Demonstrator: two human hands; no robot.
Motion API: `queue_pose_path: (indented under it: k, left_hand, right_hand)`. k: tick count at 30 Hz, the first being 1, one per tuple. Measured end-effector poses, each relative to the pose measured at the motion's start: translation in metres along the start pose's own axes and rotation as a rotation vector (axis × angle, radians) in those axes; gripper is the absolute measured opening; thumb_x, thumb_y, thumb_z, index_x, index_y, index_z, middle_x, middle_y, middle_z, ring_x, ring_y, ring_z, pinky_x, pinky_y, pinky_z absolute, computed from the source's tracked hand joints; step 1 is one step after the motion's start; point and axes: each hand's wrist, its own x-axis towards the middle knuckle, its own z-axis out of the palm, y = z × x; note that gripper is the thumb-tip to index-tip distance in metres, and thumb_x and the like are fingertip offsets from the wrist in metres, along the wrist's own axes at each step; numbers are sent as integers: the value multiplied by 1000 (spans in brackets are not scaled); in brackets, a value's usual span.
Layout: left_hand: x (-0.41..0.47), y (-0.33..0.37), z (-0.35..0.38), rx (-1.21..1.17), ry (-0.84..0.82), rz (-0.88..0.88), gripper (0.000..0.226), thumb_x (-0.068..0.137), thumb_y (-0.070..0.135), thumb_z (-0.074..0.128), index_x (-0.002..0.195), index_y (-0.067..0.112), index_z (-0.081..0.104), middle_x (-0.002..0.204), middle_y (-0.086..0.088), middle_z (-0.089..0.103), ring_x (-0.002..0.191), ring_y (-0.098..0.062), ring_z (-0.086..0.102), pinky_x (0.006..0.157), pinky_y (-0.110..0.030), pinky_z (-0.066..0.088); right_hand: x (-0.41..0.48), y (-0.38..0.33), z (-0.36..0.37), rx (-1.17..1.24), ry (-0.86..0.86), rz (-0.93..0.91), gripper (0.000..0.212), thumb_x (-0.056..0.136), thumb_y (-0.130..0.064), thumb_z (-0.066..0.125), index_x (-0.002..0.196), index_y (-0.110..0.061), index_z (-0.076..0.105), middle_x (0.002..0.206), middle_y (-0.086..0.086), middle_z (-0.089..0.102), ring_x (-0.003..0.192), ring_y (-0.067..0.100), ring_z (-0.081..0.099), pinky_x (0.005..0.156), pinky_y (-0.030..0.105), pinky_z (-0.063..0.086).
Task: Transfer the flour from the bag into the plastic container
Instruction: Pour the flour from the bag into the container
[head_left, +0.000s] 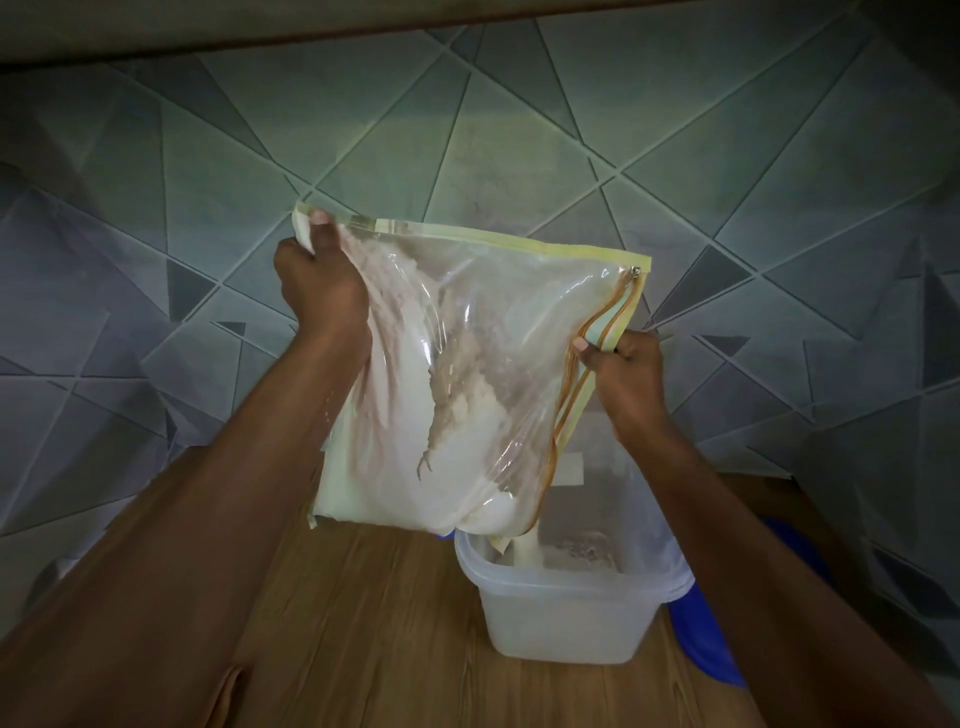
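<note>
Bag (467, 364) — one; gripping hands (319, 291) (631, 374) — two.

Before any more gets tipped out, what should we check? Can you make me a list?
1. The left hand grips the top corner of the clear plastic zip bag: ok.
2. The right hand pinches the bag's zip edge: ok.
3. The bag's low open corner hangs over the see-through plastic container: ok. The white flour falls inside.
4. The container stands flat on the brown wooden table: ok.
5. No flour spilled on the table: ok, none in view.
6. Room left in the container: cannot tell, because its cloudy walls hide the level.
</note>
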Motion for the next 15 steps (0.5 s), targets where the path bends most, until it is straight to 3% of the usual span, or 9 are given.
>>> queue_pose_path:
  k: [6,9,13,15]
  left_hand:
    - [0,0,7,9,1,15,26,104,43,48,98,18,42,85,7,51,77,-7,55,69,-20,45]
    - [-1,-1,9,31,7,12,26,104,44,48,98,19,42,86,9,50,74,-3,54,69,-20,45]
    - [-4,0,13,40,14,21,28,104,42,48,101,15,41,82,10,46,69,-1,49,61,-14,41]
    - [-4,0,13,43,24,30,29,104,43,48,103,15,42,82,10,45,71,-3,49,65,-17,42]
  right_hand:
    - [0,6,-8,6,-27,-20,18,89,-10,71,81,-26,72,89,1,76,88,16,73,84,34,57]
    - [0,6,-10,4,-54,-11,18,89,-11,71,84,-27,72,89,-5,75,92,13,72,87,34,57]
    - [0,11,-9,-34,-9,-6,9,89,-13,72,85,-20,75,89,2,76,89,18,73,86,37,59]
    - [2,13,-9,-58,-3,-9,4,88,-16,73,88,-15,77,90,5,77,88,19,74,86,40,59]
